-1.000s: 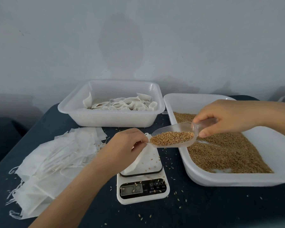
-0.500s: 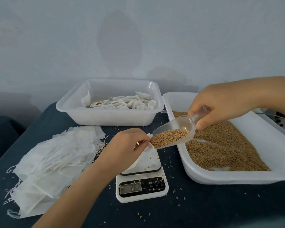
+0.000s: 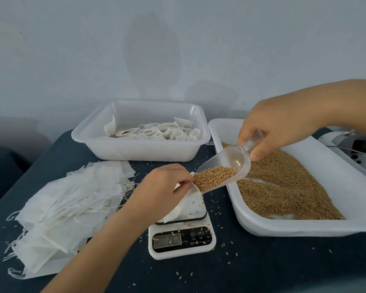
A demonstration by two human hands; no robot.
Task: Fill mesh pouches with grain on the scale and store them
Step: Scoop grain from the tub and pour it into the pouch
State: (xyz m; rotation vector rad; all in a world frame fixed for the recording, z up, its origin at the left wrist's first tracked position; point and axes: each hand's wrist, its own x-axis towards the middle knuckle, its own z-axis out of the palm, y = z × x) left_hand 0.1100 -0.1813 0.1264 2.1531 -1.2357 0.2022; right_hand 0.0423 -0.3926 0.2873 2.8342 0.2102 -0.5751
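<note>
Mesh pouch (image 3: 188,205) sits on the scale (image 3: 182,237), its mouth pinched by the left hand (image 3: 163,187) fingers; the right hand (image 3: 279,127) fingers grip a clear scoop (image 3: 230,163) of grain (image 3: 213,179), tilted at the pouch's mouth.

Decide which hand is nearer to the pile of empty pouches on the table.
Left. The left hand holds a pouch on the scale, just beside the pile; the right hand holds the scoop over the grain tray.

Both forearms are bare, no sleeves, and the left hand (image 3: 163,188) and right hand (image 3: 283,123) wear nothing.
</note>
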